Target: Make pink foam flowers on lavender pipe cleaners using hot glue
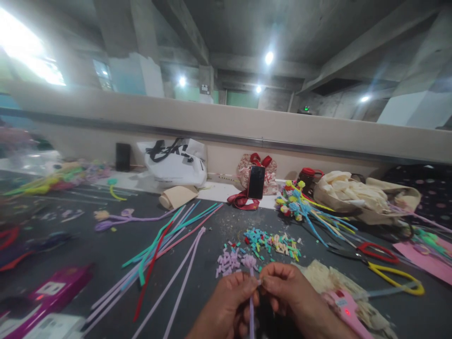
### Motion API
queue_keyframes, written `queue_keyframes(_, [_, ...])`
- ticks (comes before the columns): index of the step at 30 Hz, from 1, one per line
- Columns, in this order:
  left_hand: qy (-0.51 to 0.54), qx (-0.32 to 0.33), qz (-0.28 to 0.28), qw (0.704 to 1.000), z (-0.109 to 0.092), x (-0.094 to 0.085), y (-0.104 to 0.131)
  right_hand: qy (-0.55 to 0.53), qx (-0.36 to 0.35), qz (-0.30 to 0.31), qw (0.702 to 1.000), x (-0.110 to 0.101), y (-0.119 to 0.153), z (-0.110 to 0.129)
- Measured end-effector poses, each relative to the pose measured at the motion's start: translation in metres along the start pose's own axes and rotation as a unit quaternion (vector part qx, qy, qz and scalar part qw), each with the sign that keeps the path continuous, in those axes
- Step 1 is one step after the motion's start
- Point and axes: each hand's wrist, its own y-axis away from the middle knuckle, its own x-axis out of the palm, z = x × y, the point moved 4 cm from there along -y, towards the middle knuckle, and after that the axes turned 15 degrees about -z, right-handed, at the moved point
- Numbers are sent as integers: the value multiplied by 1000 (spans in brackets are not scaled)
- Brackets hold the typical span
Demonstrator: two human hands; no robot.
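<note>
My left hand (233, 301) is closed around an upright lilac pipe-cleaner stem (252, 310) at the bottom centre. The stem's top carries a tuft of short lilac pieces (250, 262). Close beside it, my right hand (287, 289) pinches at the stem with thumb and forefinger; whatever lies between those fingertips is too small to make out. Just beyond my hands are a heap of cut lilac pieces (229, 262) and a mixed heap of blue, green and cream pieces (271, 242). Right of my right hand rests a pink glue gun (342, 306) with a red light.
Long pipe cleaners (158, 254) lie left of centre. Scissors (374, 259) and a bunch of pipe-cleaner flowers (293, 202) are on the right. A phone (256, 182) leans on a patterned bag at the back. A magenta tool (60, 287) lies at left.
</note>
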Motion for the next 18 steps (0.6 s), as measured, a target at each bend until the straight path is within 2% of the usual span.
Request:
queue_keyframes(4, [15,-28,-7,999,1,-2,1,69,-71,-50,994,-4,0,3])
queue_keyframes(8, [-13,-27,-40,999,3,-6,0,132,-123,-41,983,-10,3,10])
queue_keyframes(14, [-57,-37,-52,996,7,-9,-1,210,-199,-45,956,-14,13,41])
queue_keyframes(18, [-68,-43,-70,994,10,-10,-3,294,-269,-17,917,-11,17,47])
